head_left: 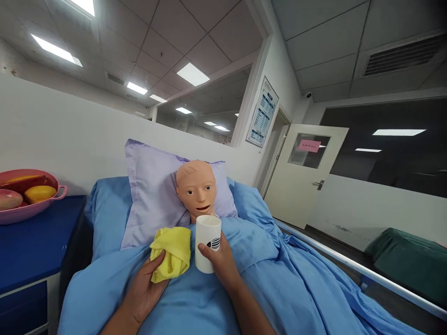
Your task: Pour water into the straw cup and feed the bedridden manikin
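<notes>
A training manikin lies in a bed, its head on a lilac pillow, covered to the chin by a blue blanket. My right hand is closed around a white cup with a dark logo, held upright just below the manikin's chin. My left hand grips a bunched yellow cloth beside the cup, over the manikin's chest.
A blue bedside cabinet stands at the left with a pink bowl of fruit on it. A metal bed rail runs along the right side. A white door and a dark green object are beyond.
</notes>
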Motion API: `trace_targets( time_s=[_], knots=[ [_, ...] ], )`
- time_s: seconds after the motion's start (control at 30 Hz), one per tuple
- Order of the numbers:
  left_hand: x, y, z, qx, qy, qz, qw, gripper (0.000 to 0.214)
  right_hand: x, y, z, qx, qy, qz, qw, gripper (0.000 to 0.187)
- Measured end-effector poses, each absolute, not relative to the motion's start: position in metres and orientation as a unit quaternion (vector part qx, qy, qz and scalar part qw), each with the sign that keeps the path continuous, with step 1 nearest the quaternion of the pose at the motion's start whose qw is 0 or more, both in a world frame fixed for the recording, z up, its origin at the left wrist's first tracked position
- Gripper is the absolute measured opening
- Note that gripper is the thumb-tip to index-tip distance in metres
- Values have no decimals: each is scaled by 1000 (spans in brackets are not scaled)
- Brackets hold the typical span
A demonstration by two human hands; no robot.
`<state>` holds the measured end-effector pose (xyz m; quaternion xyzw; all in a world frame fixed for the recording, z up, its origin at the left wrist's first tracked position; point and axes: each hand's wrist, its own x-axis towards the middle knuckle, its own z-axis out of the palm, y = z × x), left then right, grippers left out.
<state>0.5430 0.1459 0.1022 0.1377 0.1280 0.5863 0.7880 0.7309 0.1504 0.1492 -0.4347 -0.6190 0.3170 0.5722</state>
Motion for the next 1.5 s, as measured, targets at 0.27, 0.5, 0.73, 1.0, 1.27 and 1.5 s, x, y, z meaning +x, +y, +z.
trace_targets(
  time_s=[0.27,0.5,0.73,1.0,1.27,1.5],
  knots=[
    [541,144,103,163,143,574,790,48,731,148,153,-448,-619,325,558,57],
    [542,146,100,156,134,576,792,49,730,149,153,-435,-623,336,556,59],
    [541,147,96,149,118,571,799,45,731,151,150,-436,-625,334,555,58],
    [540,145,100,129,110,559,811,38,732,153,146,-453,-615,346,545,59],
    [537,144,98,138,103,545,821,42,731,147,151,-470,-608,366,524,57],
    [538,144,98,159,97,544,818,44,732,150,149,-456,-618,363,528,59]
  ],
)
